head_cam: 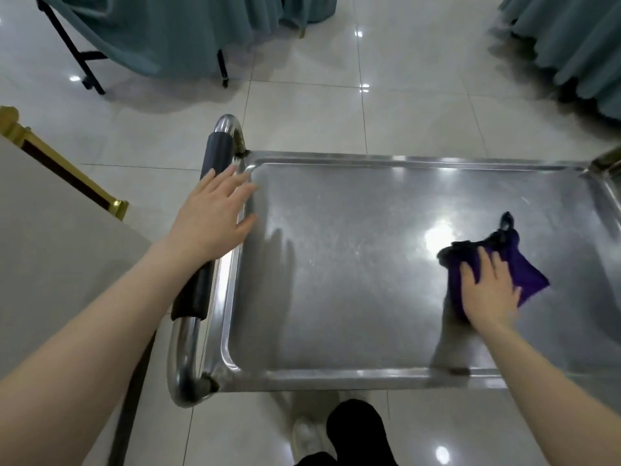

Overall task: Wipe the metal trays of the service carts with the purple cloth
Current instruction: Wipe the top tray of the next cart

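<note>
Because the cloth (531,277) is soft, light and limp, I judge that it will bunch and slide rather than keep any shape. It should need no pinch, only a flat palm on its middle to drag it along. It lies on the right part of the tray (336,264), roughly midway between the tray's far and near rims. One crumpled dark corner trails toward the far rim.

My right hand (487,290) lies spread on the cloth with straight fingers, pressing it down onto the metal. Nothing is curled round it, and purple shows past my fingers on the far and right sides.

The tray looks stiff, smooth and glossy, so the cloth should glide easily. A folded edge might slip out from under my palm.

My left hand (215,216) is flat and spread at the tray's left rim, toward the far corner. Its palm is over the padded handle (193,290) that runs along the tray's left side, and its fingertips reach over the rim. It grasps nothing. I cannot tell how firmly it bears down, though it seems placed to steady the cart.
</note>
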A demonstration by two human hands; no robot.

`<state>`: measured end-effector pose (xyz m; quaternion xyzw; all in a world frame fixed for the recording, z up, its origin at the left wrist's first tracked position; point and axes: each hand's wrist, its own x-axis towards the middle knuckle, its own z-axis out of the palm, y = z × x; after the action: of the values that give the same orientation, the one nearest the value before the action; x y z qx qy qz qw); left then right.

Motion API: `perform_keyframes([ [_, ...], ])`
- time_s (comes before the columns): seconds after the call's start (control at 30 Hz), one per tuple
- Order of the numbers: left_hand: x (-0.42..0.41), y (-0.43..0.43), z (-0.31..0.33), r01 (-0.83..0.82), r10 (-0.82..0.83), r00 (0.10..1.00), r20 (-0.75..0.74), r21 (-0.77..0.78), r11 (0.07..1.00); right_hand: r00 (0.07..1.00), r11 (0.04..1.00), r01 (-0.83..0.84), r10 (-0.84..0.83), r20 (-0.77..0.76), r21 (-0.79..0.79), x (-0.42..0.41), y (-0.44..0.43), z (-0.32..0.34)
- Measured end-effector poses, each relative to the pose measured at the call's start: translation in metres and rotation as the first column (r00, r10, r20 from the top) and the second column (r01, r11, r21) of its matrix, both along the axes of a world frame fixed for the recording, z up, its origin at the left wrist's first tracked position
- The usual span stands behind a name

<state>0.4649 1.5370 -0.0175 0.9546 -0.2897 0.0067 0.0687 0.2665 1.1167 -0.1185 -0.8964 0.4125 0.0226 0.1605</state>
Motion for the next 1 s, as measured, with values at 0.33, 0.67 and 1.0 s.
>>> perform_keyframes([
  [0.33,0.017,-0.013,0.0,-0.052,0.051,0.997,0.05,0.028,0.998,0.938,0.938,-0.348,0.348,0.006,-0.005,0.145,0.151,-0.008],
  [0.67,0.027,-0.022,0.007,-0.128,0.116,0.987,0.108,0.111,0.986,0.661,0.666,-0.746,0.741,0.121,-0.004,0.179,0.216,-0.011],
  [1.0,0.081,-0.041,-0.003,-0.12,0.121,0.991,0.064,-0.016,0.993,1.0,0.999,0.016,-0.016,0.017,-0.037,0.183,-0.045,-0.007],
])
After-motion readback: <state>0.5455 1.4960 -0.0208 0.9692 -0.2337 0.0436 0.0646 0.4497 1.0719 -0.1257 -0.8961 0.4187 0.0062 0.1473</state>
